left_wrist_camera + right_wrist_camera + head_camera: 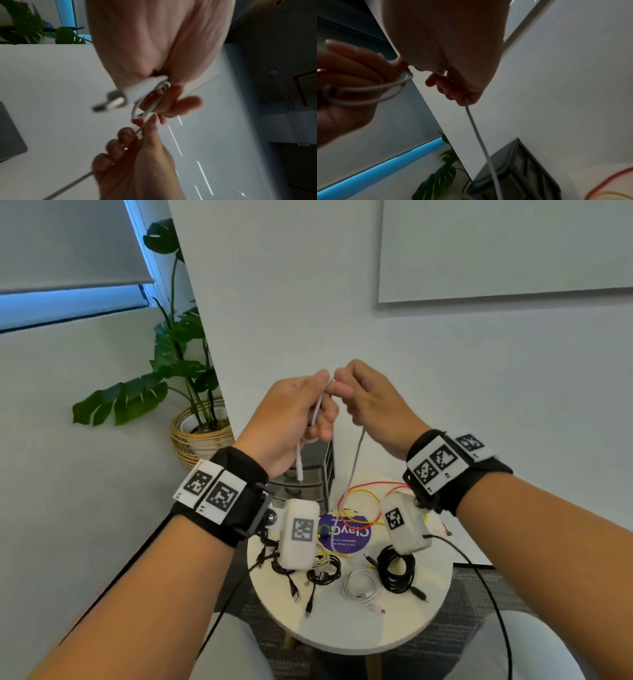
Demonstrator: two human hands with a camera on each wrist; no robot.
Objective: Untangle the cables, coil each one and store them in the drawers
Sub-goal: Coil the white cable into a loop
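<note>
Hanging below both grips, apparently looped: white cable point(356, 455).

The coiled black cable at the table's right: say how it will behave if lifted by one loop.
The coiled black cable looks thin and limp, so it probably sags. No tie is visible, so its loops may spill open. Its plug end already trails loose on the table and would likely dangle and swing.

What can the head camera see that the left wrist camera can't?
Only the head view shows the round table with coiled black cables, a coiled white cable, red and yellow wires and the drawers.

Only the left wrist view shows the plug up close.

Both show the left hand and right hand holding the white cable, and the plant.
</note>
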